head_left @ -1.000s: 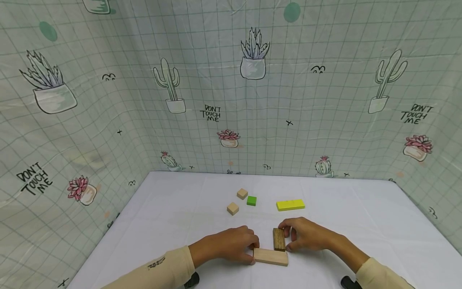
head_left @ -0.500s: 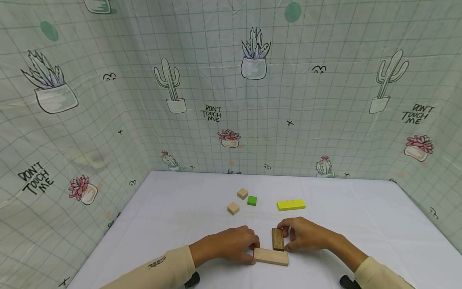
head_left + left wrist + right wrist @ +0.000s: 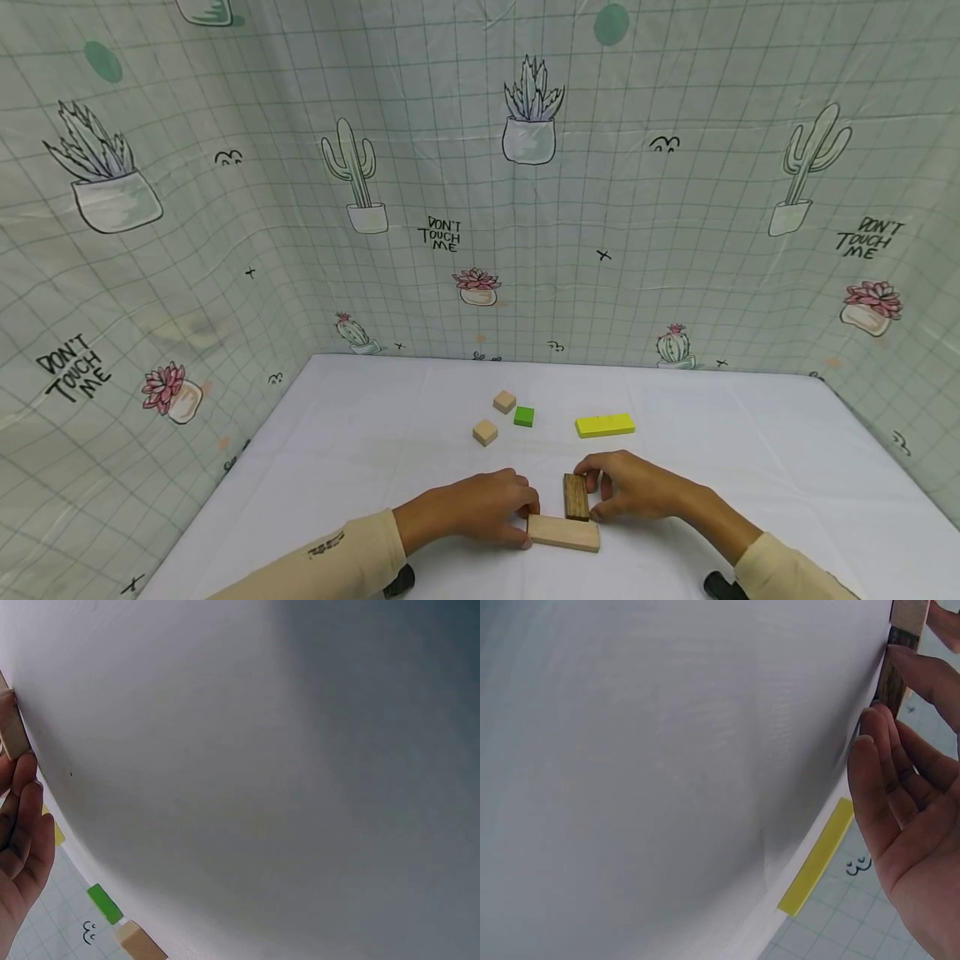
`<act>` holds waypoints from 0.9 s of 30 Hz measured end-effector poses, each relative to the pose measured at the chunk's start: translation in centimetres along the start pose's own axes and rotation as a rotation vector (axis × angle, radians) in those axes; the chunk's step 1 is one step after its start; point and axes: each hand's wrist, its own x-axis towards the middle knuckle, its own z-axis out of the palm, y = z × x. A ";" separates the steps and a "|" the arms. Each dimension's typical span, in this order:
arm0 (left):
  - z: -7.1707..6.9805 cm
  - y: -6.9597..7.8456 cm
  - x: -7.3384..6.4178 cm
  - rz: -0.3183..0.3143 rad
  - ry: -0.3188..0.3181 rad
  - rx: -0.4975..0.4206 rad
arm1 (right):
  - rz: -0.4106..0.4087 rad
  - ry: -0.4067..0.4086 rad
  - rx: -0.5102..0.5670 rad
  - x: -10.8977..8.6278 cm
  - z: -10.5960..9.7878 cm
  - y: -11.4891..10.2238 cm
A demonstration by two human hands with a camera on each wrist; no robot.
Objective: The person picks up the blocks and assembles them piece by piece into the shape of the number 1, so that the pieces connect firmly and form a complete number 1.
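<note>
A pale wooden block (image 3: 564,532) lies flat, its long side running left to right. My left hand (image 3: 487,507) grips its left end between thumb and fingers; the left wrist view shows that end of the pale block (image 3: 15,735) between them. Against the far side of the pale block, towards its right end, a dark brown wooden block (image 3: 576,497) lies crosswise. My right hand (image 3: 637,486) pinches the dark block lengthwise, thumb at its near end and a fingertip at its far end. In the right wrist view the dark block (image 3: 891,682) meets the pale one.
Farther back on the white table (image 3: 360,417) are two small pale wooden blocks (image 3: 485,432), a green block (image 3: 524,417) and a long yellow block (image 3: 604,426). A patterned cloth (image 3: 555,200) hangs behind and at both sides.
My right hand has slid the dark block slightly left along the far side of the pale block. My left hand and the pale block have stayed in place.
</note>
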 end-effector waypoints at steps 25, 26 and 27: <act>0.0 0.1 0.1 -0.015 -0.008 -0.014 | -0.002 -0.003 -0.003 0.0 0.0 -0.2; 0.0 0.1 0.1 -0.016 -0.010 -0.011 | -0.003 -0.004 -0.002 0.0 0.0 -0.2; -0.1 0.1 0.0 -0.017 -0.011 -0.011 | -0.003 -0.004 -0.003 0.1 0.0 -0.2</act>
